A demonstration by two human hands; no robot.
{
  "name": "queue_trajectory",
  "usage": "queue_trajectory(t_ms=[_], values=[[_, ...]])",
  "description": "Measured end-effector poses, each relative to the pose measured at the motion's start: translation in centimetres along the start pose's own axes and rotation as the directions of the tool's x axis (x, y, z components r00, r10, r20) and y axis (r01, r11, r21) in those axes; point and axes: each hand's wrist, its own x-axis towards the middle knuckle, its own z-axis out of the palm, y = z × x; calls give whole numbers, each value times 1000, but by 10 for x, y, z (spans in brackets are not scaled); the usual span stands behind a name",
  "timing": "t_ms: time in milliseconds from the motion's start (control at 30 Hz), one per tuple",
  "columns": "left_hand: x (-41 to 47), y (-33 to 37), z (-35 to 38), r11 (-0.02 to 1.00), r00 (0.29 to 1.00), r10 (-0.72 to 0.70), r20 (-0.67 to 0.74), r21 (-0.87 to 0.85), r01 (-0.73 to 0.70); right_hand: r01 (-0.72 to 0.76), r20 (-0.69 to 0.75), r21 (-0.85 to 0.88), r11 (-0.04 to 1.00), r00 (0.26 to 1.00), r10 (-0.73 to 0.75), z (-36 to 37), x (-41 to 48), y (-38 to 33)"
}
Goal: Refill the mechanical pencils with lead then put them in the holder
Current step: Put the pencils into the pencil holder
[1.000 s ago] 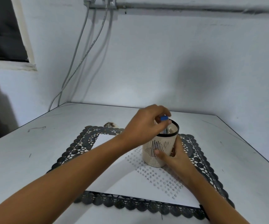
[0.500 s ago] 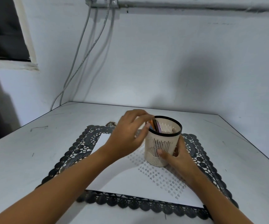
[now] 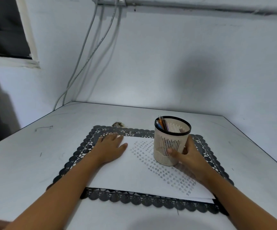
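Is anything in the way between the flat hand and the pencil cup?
No. Only flat white paper lies between the left hand and the holder. The right hand grips the holder's right side, and the pencils stand inside it.

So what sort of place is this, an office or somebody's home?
Likely a plain home or makeshift work corner, not a fitted office: a white table set against a painted wall, loose grey cables hanging down it, and a lace-edged mat and paper under the pencil holder.
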Motion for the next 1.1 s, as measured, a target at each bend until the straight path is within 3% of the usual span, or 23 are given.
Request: queue_trajectory(t_ms=[133,200,433,567,700,833,1100], values=[[-2,0,0,999,1000,-4,22,37,3,25,-12,-244,969,1000,-29,-3,3,-6],[-2,0,0,999,1000,-4,23,36,3,19,-34,-288,957,999,-30,-4,6,-9],[-4,1,-2,1000,1000,0,27,18,0,66,-108,-241,968,990,-94,11,4,-2],[-4,1,-1,1000,1000,1,24,17,-1,82,-81,-205,975,992,-101,26,6,0],[-4,1,-1,1000,1000,2,24,18,-2,68,-38,-64,996,997,-70,41,7,-2],[-4,1,-1,1000,999,-6,34,30,5,90,-26,-202,975,995,-97,49,11,2],[-3,1,-1,1000,999,-6,38,29,5,75,-2,-209,975,997,-77,52,13,7]])
